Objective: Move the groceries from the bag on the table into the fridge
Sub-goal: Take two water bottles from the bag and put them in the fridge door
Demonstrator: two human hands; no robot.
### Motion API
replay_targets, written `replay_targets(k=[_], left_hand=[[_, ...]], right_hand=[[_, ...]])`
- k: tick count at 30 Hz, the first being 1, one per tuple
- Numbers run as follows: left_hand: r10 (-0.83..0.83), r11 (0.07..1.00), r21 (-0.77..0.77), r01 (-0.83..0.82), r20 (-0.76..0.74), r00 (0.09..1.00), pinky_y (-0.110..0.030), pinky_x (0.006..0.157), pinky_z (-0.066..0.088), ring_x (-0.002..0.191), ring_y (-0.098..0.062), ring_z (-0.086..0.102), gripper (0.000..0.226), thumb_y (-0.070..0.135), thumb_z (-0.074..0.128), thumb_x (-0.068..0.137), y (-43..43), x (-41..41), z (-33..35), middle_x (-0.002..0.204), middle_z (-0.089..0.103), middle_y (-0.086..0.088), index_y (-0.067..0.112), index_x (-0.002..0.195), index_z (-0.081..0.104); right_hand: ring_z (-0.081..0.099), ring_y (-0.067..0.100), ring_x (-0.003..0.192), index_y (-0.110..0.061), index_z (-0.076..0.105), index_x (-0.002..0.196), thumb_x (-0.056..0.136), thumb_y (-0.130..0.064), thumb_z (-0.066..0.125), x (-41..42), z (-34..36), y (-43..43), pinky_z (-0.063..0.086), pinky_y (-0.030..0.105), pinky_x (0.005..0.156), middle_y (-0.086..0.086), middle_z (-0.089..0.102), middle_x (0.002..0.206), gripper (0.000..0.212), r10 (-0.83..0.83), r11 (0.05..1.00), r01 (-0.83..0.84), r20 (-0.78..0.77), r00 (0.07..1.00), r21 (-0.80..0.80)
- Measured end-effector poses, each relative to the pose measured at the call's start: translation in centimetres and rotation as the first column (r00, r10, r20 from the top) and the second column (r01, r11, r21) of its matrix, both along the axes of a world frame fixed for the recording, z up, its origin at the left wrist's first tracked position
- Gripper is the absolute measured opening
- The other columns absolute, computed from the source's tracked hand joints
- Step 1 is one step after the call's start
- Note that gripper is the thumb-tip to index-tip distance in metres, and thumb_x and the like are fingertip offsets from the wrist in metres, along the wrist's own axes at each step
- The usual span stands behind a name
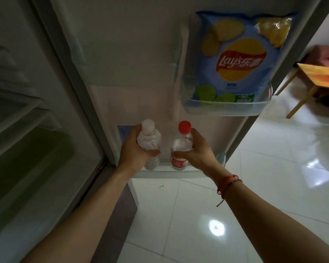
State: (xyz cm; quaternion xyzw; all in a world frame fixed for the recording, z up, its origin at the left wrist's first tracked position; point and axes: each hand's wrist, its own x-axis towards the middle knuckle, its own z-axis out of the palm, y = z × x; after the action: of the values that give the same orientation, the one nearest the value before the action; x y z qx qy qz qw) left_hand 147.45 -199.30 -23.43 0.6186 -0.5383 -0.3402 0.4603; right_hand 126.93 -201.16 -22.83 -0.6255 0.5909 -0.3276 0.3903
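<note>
I face the inside of the open fridge door (133, 54). My left hand (135, 150) grips a clear water bottle with a white cap (148, 138). My right hand (198, 150) grips a clear water bottle with a red cap and red label (180, 147). Both bottles stand upright with their bases in the lowest door shelf (171, 172), side by side and a little apart. A blue bag of Lay's crisps (239, 59) stands in the clear door shelf (228, 109) above, to the right.
The dark fridge interior (27, 130) with its shelves and drawers lies to the left. White floor tiles (254, 186) spread below and right. A wooden table (315, 76) stands at the far right with an orange object on it.
</note>
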Motion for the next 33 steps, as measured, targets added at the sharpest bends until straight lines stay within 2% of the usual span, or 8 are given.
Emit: replay_targets(k=[5, 8, 10, 14, 19, 21, 26, 33], left_hand=[[-0.044, 0.998, 0.035, 0.045, -0.033, 0.999, -0.033, 0.093, 0.052, 0.106, -0.015, 0.063, 0.080, 0.012, 0.090, 0.060, -1.3, -3.2, -0.7, 0.118, 0.065, 0.006, 0.027, 0.130, 0.053], [-0.067, 0.996, 0.057, 0.071, -0.058, 0.996, -0.029, 0.087, 0.053, 0.101, -0.014, 0.065, 0.075, 0.009, 0.089, 0.060, -2.0, -5.4, -1.1, 0.112, 0.068, 0.007, 0.026, 0.126, 0.057], [-0.081, 0.994, 0.066, 0.085, -0.065, 0.995, -0.026, 0.082, 0.052, 0.097, -0.011, 0.066, 0.071, 0.010, 0.088, 0.060, -2.4, -6.7, -1.3, 0.108, 0.068, 0.009, 0.028, 0.122, 0.058], [-0.114, 0.991, 0.068, 0.119, -0.074, 0.991, -0.027, 0.082, 0.052, 0.096, -0.010, 0.065, 0.068, 0.010, 0.087, 0.059, -2.8, -8.8, -1.9, 0.106, 0.068, 0.010, 0.030, 0.118, 0.058], [-0.134, 0.988, 0.069, 0.140, -0.075, 0.988, -0.024, 0.078, 0.052, 0.095, -0.008, 0.066, 0.069, 0.007, 0.086, 0.058, -3.2, -10.3, -2.5, 0.104, 0.069, 0.011, 0.031, 0.116, 0.059], [-0.136, 0.988, 0.061, 0.140, -0.062, 0.989, -0.024, 0.077, 0.051, 0.094, -0.007, 0.066, 0.067, 0.007, 0.086, 0.058, -3.4, -10.6, -2.8, 0.103, 0.069, 0.012, 0.033, 0.114, 0.059], [-0.133, 0.988, 0.071, 0.135, -0.034, 0.990, -0.022, 0.076, 0.050, 0.093, -0.007, 0.065, 0.069, 0.011, 0.088, 0.055, -3.8, -11.1, -3.9, 0.102, 0.069, 0.012, 0.032, 0.114, 0.059], [-0.109, 0.992, 0.066, 0.110, -0.019, 0.994, -0.027, 0.080, 0.053, 0.092, -0.006, 0.066, 0.069, 0.015, 0.089, 0.052, -4.2, -11.3, -5.0, 0.100, 0.069, 0.013, 0.033, 0.112, 0.059]], right_hand=[[0.064, 0.024, 0.110, -0.029, 0.050, 0.136, 0.063, -0.026, 0.094, -3.2, -0.6, -0.4, 0.054, 0.043, 0.098, -0.002, 0.065, 0.123, 0.085, -0.099, 0.995, 0.099, -0.013, 0.995, 0.020], [0.064, 0.023, 0.111, -0.031, 0.051, 0.134, 0.051, -0.044, 0.091, -4.8, -0.6, -0.5, 0.054, 0.048, 0.099, -0.005, 0.066, 0.123, 0.093, -0.135, 0.991, 0.135, -0.015, 0.991, 0.006], [0.064, 0.023, 0.111, -0.029, 0.052, 0.133, 0.048, -0.046, 0.089, -6.0, -0.8, -0.5, 0.054, 0.048, 0.099, -0.004, 0.066, 0.123, 0.094, -0.149, 0.989, 0.149, -0.027, 0.989, -0.002], [0.064, 0.023, 0.110, -0.026, 0.055, 0.130, 0.054, -0.035, 0.093, -7.8, -1.3, -0.9, 0.054, 0.048, 0.098, -0.003, 0.067, 0.122, 0.085, -0.168, 0.986, 0.167, -0.040, 0.985, -0.016], [0.065, 0.021, 0.107, -0.028, 0.055, 0.128, 0.044, -0.052, 0.082, -8.5, -1.9, -1.4, 0.056, 0.046, 0.095, -0.005, 0.067, 0.118, 0.092, -0.175, 0.985, 0.175, 0.001, 0.985, -0.010], [0.064, 0.021, 0.108, -0.027, 0.054, 0.130, 0.045, -0.050, 0.082, -8.6, -2.1, -1.6, 0.055, 0.046, 0.096, -0.005, 0.067, 0.119, 0.093, -0.180, 0.984, 0.180, 0.002, 0.984, -0.009], [0.063, 0.025, 0.111, -0.021, 0.052, 0.136, 0.060, -0.026, 0.091, -9.0, -3.5, -1.9, 0.054, 0.048, 0.098, 0.000, 0.065, 0.123, 0.085, -0.166, 0.986, 0.166, -0.021, 0.986, 0.006], [0.060, 0.022, 0.107, -0.019, 0.051, 0.137, 0.066, -0.020, 0.092, -9.1, -4.8, -2.1, 0.050, 0.031, 0.090, 0.000, 0.063, 0.122, 0.082, -0.153, 0.988, 0.153, -0.031, 0.988, 0.001]])
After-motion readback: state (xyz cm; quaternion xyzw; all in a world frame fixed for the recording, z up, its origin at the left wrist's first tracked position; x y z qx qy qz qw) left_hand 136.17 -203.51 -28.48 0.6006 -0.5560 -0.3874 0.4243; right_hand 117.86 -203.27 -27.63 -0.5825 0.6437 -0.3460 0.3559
